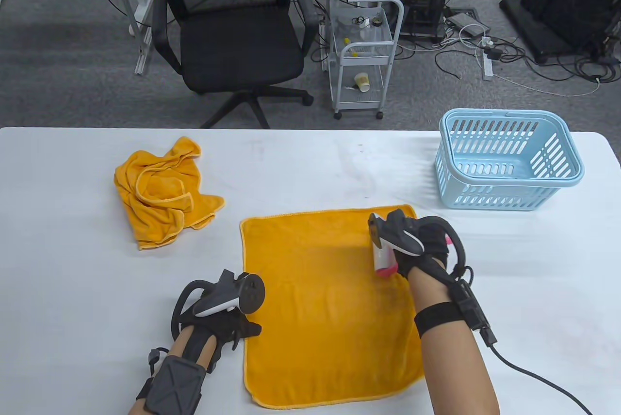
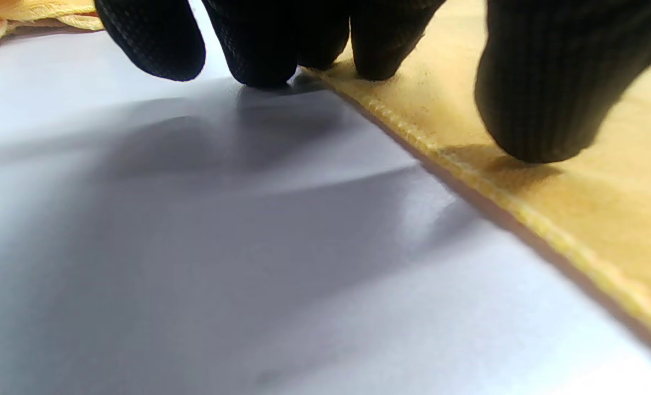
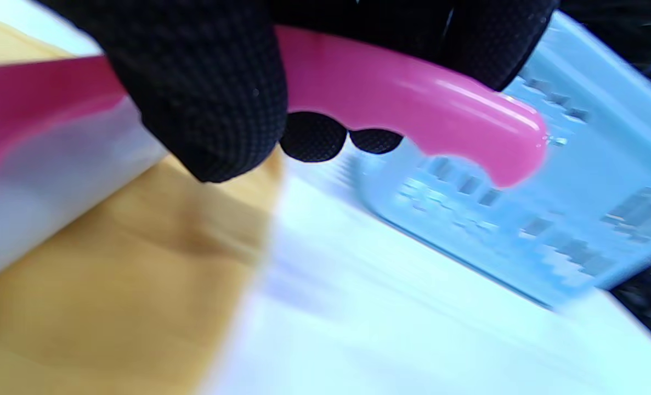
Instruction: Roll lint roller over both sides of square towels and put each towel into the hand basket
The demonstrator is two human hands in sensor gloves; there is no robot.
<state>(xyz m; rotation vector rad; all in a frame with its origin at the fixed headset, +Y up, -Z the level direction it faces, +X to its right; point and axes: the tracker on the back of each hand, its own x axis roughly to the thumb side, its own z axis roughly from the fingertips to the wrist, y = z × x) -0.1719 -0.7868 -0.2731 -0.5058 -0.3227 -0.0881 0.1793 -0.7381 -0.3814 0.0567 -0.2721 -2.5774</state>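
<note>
While the flat towel (image 1: 330,308) lies centred on the table (image 1: 73,250), the right hand (image 1: 422,245) grips the lint roller (image 1: 383,257) at its 1 o'clock corner; the basket (image 1: 509,163) stands at 2 o'clock, the crumpled towel (image 1: 162,192) at 10. Left wrist view: the left hand's fingertips (image 2: 380,60) press the hem, spread. Right wrist view: fingers (image 3: 210,93) wrap the pink handle (image 3: 413,104).

Orange flat towel (image 1: 330,308) with a paler yellow stitched hem, spread on a white worktop (image 1: 73,250). Same orange on the crumpled towel (image 1: 160,192), hem pale too. The roller (image 1: 383,257) shows a white drum with pink ends and a glossy pink handle. Pale blue basket (image 1: 509,163), its walls patterned with slots. Black knit fingers (image 2: 550,82) on both gloves. Grey carpet, black chair (image 1: 233,32), white trolley (image 1: 364,56).
</note>
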